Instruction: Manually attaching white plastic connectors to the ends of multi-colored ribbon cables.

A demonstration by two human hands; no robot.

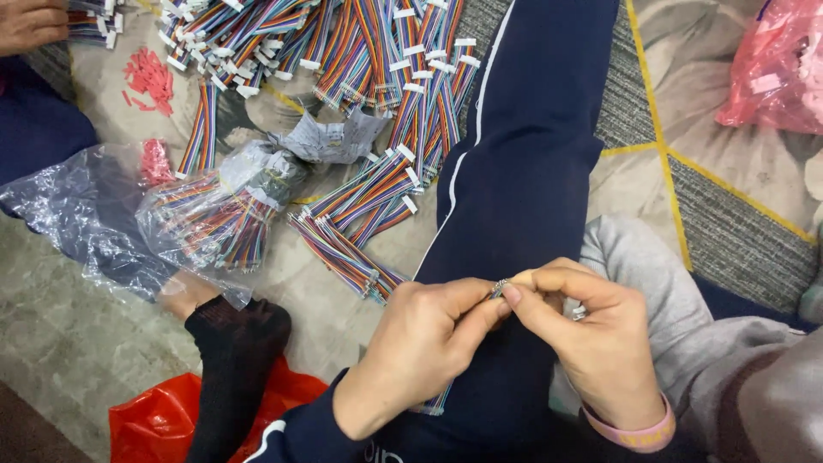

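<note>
On the floor, at nine o'clock: a clear plastic bag (219,214) held bundled rainbow wires.
Centre, twelve o'clock: loose ribbon cables (369,51) lay heaped.
Left hand (420,351): at six o'clock, thumb and forefinger pinched a small connector (499,288).
Right hand (591,334): at five o'clock, fingertips pressed on the same connector, over the dark trouser leg (514,171).

Two clear plastic bags (86,214), one red bag (154,420), one pink bag (776,64).
</note>
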